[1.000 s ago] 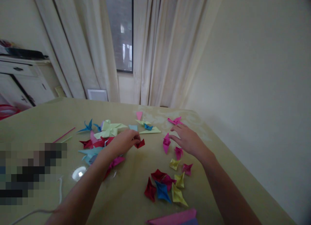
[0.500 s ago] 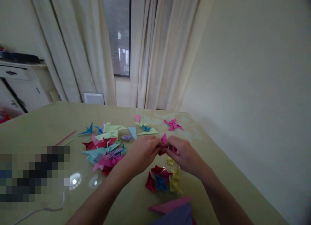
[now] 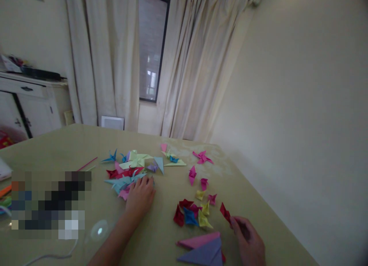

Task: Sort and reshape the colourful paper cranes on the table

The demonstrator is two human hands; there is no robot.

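Note:
My left hand (image 3: 141, 195) lies over the right side of a pile of origami cranes, fingers forward and slightly bent, covering part of the pile. A light-blue crane (image 3: 122, 181) and a pink folded paper (image 3: 124, 193) show beside it. Near the right, my right hand (image 3: 247, 237) pinches a small red folded paper piece (image 3: 225, 211) between thumb and fingers, raised at its tip. Between the hands sits a cluster of small folded pieces, with a blue one (image 3: 190, 217), a yellow one (image 3: 204, 220) and a dark red one (image 3: 178, 216).
Magenta pieces (image 3: 192, 175) and a pink pinwheel (image 3: 202, 157) lie farther back. Large purple and pink folded papers (image 3: 205, 252) lie at the front. Left are a pink stick (image 3: 87, 163), a white cable (image 3: 54, 255) and a blurred-out area. A wall runs along the right.
My hands have parted. The left moved left onto the crane pile; the right came back and right with the red piece. Magenta pieces now show where both hands were. The view tilted up.

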